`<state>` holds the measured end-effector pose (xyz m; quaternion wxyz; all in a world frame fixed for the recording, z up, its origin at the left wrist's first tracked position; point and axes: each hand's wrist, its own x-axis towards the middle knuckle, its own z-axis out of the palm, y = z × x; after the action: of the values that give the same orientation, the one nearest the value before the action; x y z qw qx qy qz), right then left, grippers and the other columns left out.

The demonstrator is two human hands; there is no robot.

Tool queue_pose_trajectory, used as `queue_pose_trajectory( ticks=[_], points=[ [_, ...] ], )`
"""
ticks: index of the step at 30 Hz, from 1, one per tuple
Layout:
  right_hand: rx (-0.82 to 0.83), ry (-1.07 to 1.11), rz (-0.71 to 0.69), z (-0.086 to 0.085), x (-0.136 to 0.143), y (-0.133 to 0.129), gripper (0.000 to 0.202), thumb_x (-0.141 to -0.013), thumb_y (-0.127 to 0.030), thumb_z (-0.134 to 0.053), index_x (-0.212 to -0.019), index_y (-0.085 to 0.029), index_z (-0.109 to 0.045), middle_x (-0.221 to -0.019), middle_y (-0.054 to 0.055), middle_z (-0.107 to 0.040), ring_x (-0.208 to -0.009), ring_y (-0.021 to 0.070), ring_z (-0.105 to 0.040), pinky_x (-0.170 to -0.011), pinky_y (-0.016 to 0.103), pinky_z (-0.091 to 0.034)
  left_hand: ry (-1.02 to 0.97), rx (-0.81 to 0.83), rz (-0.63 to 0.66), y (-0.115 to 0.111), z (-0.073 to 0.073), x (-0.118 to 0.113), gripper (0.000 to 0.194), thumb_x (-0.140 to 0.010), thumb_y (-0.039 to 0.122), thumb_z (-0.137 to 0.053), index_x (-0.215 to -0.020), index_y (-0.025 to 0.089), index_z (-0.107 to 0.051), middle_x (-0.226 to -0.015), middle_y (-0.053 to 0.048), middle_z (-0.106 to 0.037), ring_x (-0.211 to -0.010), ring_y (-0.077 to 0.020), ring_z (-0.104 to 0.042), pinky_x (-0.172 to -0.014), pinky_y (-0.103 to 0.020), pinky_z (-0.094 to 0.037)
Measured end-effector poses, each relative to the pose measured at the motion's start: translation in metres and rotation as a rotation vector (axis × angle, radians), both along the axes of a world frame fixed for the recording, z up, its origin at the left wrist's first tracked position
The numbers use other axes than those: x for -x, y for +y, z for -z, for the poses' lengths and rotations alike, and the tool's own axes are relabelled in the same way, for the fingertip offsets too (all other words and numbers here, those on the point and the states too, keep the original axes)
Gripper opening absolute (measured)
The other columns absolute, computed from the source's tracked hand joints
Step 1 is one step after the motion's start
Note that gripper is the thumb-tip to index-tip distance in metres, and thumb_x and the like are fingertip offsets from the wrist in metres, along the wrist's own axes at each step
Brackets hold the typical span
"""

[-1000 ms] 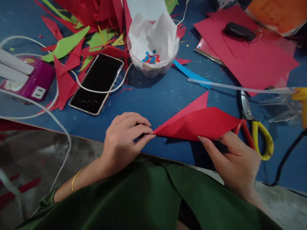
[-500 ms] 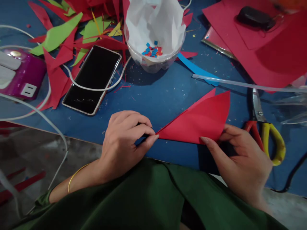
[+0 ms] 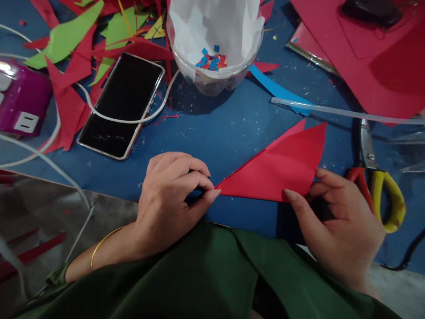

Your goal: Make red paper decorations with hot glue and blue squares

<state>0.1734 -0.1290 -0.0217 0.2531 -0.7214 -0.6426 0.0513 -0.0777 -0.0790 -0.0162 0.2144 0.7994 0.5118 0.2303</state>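
Observation:
A folded sheet of red paper [image 3: 272, 168] stretches between my two hands close to the table's front edge. It tapers to a narrow point on the left, where the thumb and fingers of my left hand [image 3: 175, 195] pinch the tip. My right hand [image 3: 338, 217] grips the wide end, thumb on top and fingers underneath, partly hidden by the paper. Two layers show along the upper edge, a paler flap behind the front one. Beside my right hand lie scissors [image 3: 378, 190] with one red and one yellow handle loop.
Ahead stands a clear plastic bowl [image 3: 215, 86] lined with white paper, holding small red and blue bits. Left are a phone [image 3: 122, 106], white cable, purple power adapter [image 3: 25, 97] and red and green scraps [image 3: 66, 33]. Red sheets [image 3: 352, 75] and a blue strip [image 3: 279, 91] lie right.
The camera view has shifted slightly, so the table items sit a little differently in the picture. Both hands keep the same hold on the folded red paper.

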Motion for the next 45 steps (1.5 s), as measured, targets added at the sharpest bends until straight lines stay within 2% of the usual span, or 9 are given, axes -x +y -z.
queue_pose_trajectory(
  ticks=[4,8,14,18,27,32,39,42,45],
  points=[
    [-0.008,-0.034,-0.029,0.000,0.001,0.001,0.034,-0.085,-0.040,-0.071,-0.108,-0.015,-0.068,-0.084,0.002,-0.067,-0.074,0.0169,-0.065,-0.063,0.029,-0.048,0.010,0.003,-0.005,0.000,-0.001,0.000,0.014,-0.085,0.023,-0.070,-0.073,0.025,-0.064,-0.089,0.002,-0.070,-0.093,-0.0208,-0.062,-0.091,-0.043,-0.042],
    [-0.003,-0.048,-0.038,-0.001,0.001,0.001,0.043,-0.085,-0.038,-0.071,-0.121,-0.016,-0.064,-0.080,-0.001,-0.064,-0.068,0.0152,-0.062,-0.062,0.029,-0.049,0.021,0.003,-0.004,0.001,-0.001,0.000,0.014,-0.085,0.023,-0.070,-0.072,0.024,-0.064,-0.089,0.001,-0.070,-0.093,-0.0215,-0.062,-0.090,-0.044,-0.042],
    [-0.010,-0.063,-0.066,-0.002,0.001,0.002,0.027,-0.085,-0.035,-0.071,-0.107,-0.019,-0.067,-0.081,0.001,-0.065,-0.070,0.0164,-0.063,-0.063,0.030,-0.049,0.028,0.016,0.002,0.001,-0.001,0.001,0.013,-0.086,0.023,-0.068,-0.074,0.025,-0.064,-0.091,0.000,-0.069,-0.095,-0.0218,-0.061,-0.091,-0.044,-0.042],
    [0.028,-0.045,-0.058,-0.002,0.002,0.000,0.025,-0.088,-0.038,-0.067,-0.107,-0.021,-0.066,-0.084,0.002,-0.064,-0.074,0.0191,-0.064,-0.066,0.033,-0.050,0.050,0.012,0.009,0.001,-0.002,0.001,0.012,-0.086,0.022,-0.067,-0.074,0.025,-0.063,-0.091,0.000,-0.069,-0.094,-0.0223,-0.061,-0.090,-0.045,-0.042],
    [0.059,-0.002,-0.011,0.001,0.002,0.004,0.042,-0.088,-0.044,-0.065,-0.123,-0.021,-0.060,-0.082,0.002,-0.064,-0.075,0.0218,-0.064,-0.066,0.036,-0.051,0.087,-0.061,0.018,0.004,-0.003,-0.003,0.016,-0.090,0.022,-0.063,-0.075,0.024,-0.060,-0.090,0.000,-0.070,-0.093,-0.0220,-0.062,-0.090,-0.044,-0.044],
    [0.084,0.020,0.047,-0.001,0.003,0.010,0.046,-0.087,-0.046,-0.065,-0.126,-0.021,-0.059,-0.080,0.001,-0.066,-0.077,0.0229,-0.065,-0.068,0.036,-0.051,0.117,-0.152,-0.015,0.012,-0.006,-0.005,0.015,-0.090,0.023,-0.064,-0.075,0.025,-0.061,-0.090,0.000,-0.070,-0.095,-0.0230,-0.062,-0.092,-0.046,-0.044],
    [-0.067,0.023,0.146,-0.008,0.004,0.017,0.042,-0.086,-0.047,-0.068,-0.120,-0.023,-0.064,-0.086,0.003,-0.069,-0.081,0.0242,-0.065,-0.070,0.037,-0.049,0.118,-0.250,0.027,0.035,-0.014,-0.008,0.011,-0.092,0.025,-0.060,-0.082,0.024,-0.063,-0.099,-0.003,-0.069,-0.092,-0.0222,-0.064,-0.082,-0.040,-0.048],
    [-0.013,0.121,0.104,-0.005,0.003,0.017,0.037,-0.085,-0.045,-0.069,-0.113,-0.023,-0.066,-0.089,0.004,-0.071,-0.081,0.0238,-0.066,-0.070,0.037,-0.050,0.169,-0.241,0.059,0.042,-0.012,-0.007,0.013,-0.095,0.026,-0.057,-0.084,0.022,-0.064,-0.101,-0.004,-0.070,-0.091,-0.0216,-0.065,-0.078,-0.038,-0.046],
    [0.092,0.237,0.070,0.001,0.001,0.015,0.032,-0.085,-0.044,-0.068,-0.108,-0.022,-0.065,-0.089,0.003,-0.071,-0.081,0.0220,-0.066,-0.071,0.036,-0.050,0.185,-0.149,0.109,0.044,-0.007,-0.004,0.014,-0.094,0.027,-0.059,-0.082,0.021,-0.064,-0.098,-0.003,-0.071,-0.090,-0.0211,-0.065,-0.075,-0.037,-0.044]
  ],
)
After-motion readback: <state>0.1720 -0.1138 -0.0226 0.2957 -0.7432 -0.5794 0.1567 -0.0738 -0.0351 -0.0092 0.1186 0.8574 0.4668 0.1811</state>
